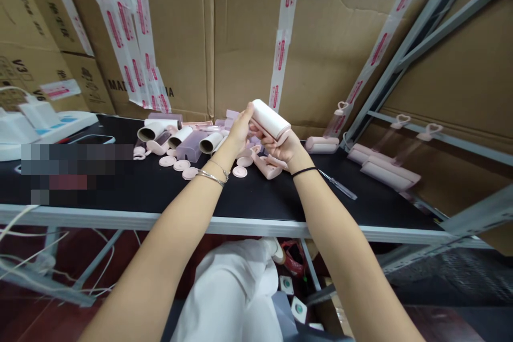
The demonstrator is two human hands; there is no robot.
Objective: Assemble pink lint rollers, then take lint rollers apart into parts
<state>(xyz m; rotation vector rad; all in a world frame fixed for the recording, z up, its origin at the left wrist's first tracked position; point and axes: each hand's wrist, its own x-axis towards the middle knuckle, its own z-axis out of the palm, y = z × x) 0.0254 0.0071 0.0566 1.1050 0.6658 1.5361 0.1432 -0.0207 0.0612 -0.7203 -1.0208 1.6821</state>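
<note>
Both hands hold a lint roller (270,119) above the black table; it has a white roll and pink end parts. My left hand (241,127) grips its upper left end, with the fingers partly hidden. My right hand (285,149) is closed round the lower right end from beneath. Below the hands lie pink curved holder parts (266,166) and pink round caps (240,172). Left of them are several white rolls with brown cores (153,131) and a translucent purple cover (189,145).
Lint rollers with heart-ended handles (388,171) lie at the right, and another roller (321,144) is near the back. A screwdriver (340,186) rests by my right forearm. A white power strip (52,128) stands at the left. Cardboard (240,37) walls the back.
</note>
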